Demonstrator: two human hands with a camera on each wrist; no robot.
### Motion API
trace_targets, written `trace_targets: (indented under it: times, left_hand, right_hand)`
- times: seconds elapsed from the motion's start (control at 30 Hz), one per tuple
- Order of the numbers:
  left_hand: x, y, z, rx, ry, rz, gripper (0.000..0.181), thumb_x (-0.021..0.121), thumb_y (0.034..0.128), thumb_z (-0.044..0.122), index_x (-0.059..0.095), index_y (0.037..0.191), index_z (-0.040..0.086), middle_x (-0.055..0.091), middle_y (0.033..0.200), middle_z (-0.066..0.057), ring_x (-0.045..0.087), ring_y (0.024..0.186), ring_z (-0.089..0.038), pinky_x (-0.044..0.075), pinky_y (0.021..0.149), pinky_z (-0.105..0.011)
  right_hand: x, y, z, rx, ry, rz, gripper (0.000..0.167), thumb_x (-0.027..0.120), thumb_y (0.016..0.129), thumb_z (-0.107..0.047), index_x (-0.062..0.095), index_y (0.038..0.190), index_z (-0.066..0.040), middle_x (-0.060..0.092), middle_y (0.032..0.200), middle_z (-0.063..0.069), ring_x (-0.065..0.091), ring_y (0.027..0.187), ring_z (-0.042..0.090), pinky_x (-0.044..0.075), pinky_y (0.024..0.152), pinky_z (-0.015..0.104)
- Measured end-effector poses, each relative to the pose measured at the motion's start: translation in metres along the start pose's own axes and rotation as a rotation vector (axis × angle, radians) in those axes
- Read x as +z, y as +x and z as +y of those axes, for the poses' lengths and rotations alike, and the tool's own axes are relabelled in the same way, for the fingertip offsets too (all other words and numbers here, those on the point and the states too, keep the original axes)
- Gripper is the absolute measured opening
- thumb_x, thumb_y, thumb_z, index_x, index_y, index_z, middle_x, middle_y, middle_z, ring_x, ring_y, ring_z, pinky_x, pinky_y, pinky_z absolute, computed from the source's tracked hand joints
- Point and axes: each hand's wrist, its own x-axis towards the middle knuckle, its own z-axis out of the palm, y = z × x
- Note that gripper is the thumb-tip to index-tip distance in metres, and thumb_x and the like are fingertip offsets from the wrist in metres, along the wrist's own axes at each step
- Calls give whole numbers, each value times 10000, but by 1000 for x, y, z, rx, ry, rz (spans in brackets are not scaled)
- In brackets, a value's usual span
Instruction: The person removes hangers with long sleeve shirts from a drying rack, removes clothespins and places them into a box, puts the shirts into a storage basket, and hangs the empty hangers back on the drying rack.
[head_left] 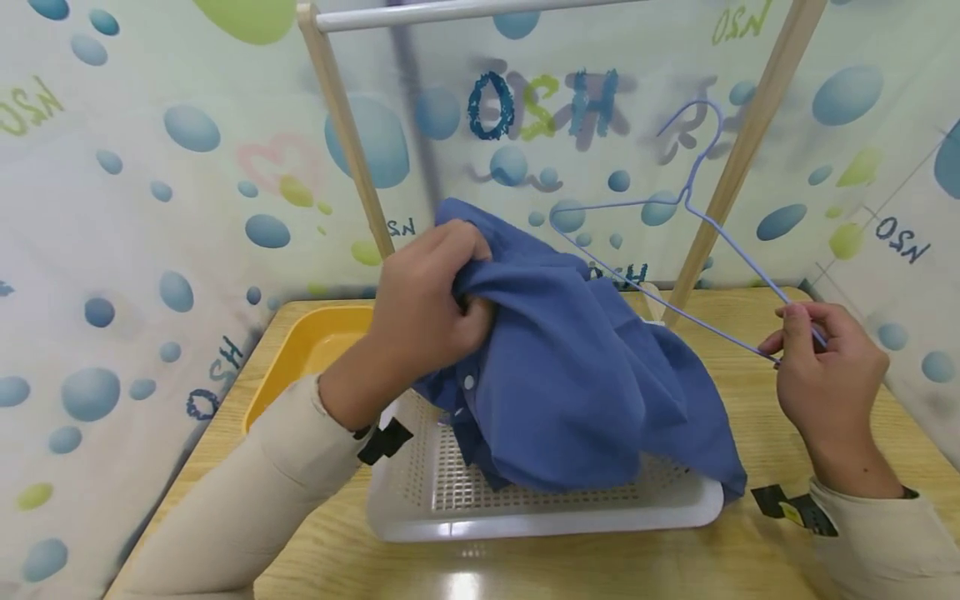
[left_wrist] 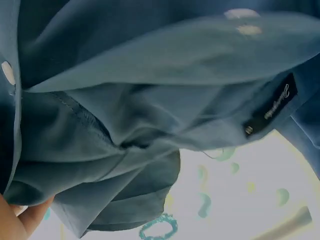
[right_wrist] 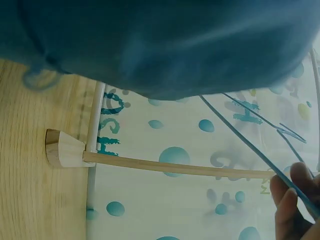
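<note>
A blue button-up shirt [head_left: 555, 375] hangs bunched from my left hand [head_left: 431, 296], which grips its upper edge over a white basket. In the left wrist view, the shirt's inside shows a dark collar label [left_wrist: 271, 106] and pale buttons. My right hand [head_left: 832, 375] pinches a blue wire hanger [head_left: 738, 242] near one lower corner, its hook pointing up and to the left. The hanger stands right of the shirt and above its right side; whether the two touch I cannot tell. In the right wrist view the shirt covers part of the hanger [right_wrist: 250, 142].
Below the shirt is the white perforated basket [head_left: 540, 521] on a wooden table [head_left: 322, 542]. A yellow tray [head_left: 292, 354] lies behind at left. Behind stands a rack with wooden posts [head_left: 738, 167] and a white top bar [head_left: 450, 12], against a patterned sheet.
</note>
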Motion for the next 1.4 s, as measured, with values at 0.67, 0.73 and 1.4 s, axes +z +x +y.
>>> trace_targets:
  times: [0.67,0.73,1.4]
  left_hand:
    - [-8,-31,-5,10,117,-254,408,436,916,-43,787,976,157,499,890,-88,323,481,-150,343,450,-283]
    - [-7,-32,-4,20,120,-266,393,449,903,-50,787,900,151,507,877,-80,363,501,-162,345,455,-278]
    - [35,-57,-1,-77,163,-746,320,458,878,-33,641,705,165,476,717,-1,402,584,-126,400,505,-268]
  right_hand:
    - [1,-2,-3,3,-18,-16,132,564,1013,-192,674,941,-186,537,621,-362,537,534,-167,352,470,82]
    - [1,-1,-2,5,-21,-16,126,566,1012,-187,670,941,-197,537,620,-362,533,531,-171,351,470,80]
    - [2,-1,0,-12,6,-20,130,574,1004,-156,688,943,-142,553,621,-355,525,512,-161,340,459,83]
